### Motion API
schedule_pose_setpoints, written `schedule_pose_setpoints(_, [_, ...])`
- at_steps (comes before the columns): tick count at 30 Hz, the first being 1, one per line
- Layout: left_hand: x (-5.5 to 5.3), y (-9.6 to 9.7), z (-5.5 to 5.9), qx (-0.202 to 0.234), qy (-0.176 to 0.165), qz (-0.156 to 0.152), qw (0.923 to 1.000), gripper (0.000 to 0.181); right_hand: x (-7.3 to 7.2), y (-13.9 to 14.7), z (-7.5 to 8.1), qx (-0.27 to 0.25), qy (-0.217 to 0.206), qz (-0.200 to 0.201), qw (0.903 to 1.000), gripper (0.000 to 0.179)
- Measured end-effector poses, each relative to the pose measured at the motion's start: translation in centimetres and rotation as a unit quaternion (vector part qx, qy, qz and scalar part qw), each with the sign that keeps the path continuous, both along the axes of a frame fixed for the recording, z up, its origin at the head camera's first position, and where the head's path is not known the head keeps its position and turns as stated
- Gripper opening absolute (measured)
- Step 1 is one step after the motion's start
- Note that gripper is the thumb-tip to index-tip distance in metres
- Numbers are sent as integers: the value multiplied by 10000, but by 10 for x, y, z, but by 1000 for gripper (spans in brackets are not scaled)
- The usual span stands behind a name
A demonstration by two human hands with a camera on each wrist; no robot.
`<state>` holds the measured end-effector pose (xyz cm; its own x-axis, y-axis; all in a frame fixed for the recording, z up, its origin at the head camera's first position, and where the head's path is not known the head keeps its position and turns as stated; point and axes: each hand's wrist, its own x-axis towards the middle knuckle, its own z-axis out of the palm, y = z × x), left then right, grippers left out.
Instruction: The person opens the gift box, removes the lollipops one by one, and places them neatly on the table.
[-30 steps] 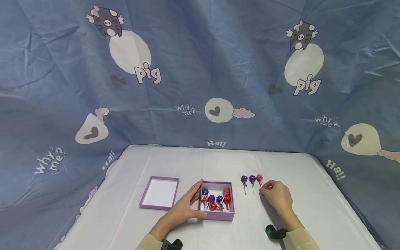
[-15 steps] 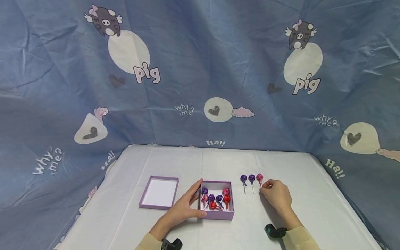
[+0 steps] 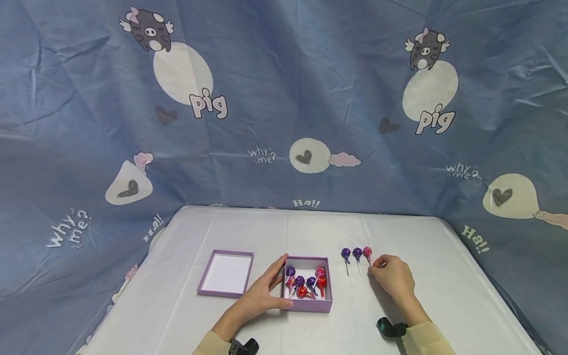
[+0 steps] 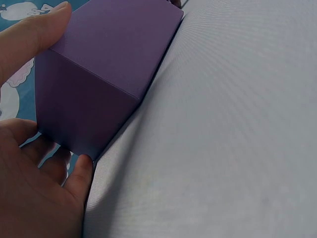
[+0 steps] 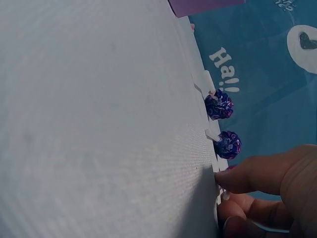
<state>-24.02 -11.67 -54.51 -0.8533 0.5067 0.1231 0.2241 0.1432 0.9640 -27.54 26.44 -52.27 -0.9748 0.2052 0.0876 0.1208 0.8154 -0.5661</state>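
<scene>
My left hand (image 3: 259, 298) grips the left side of an open-topped purple box (image 3: 308, 306). In the left wrist view its thumb (image 4: 42, 30) lies on one wall of the box and the fingers bear on another side. Inside sit several wrapped lollipops, purple, pink and red, such as a red lollipop (image 3: 322, 282). To the right, my right hand (image 3: 394, 277) pinches the stick of a pink lollipop (image 3: 368, 251). That lollipop stands last in a short row, beside two purple lollipops (image 3: 357, 252), whose sticks point toward me. The right wrist view mostly hides the pink one behind the thumb.
A shallow purple box lid (image 3: 225, 274) with a white inside lies left of the box, near my left forearm. Everything rests on a white-covered table (image 3: 333, 229). A blue printed curtain (image 3: 266, 113) hangs behind and along both sides.
The pink lollipop's head has shifted very slightly to the left, toward the purple ones, with my right hand at its stick. The left hand and box stay still.
</scene>
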Motion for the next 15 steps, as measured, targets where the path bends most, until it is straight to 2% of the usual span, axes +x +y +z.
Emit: schedule_pose_setpoints(15, [0,0,1,53,-23,-20,10000,111,-2,0,-3,17,7,-66,10000,18])
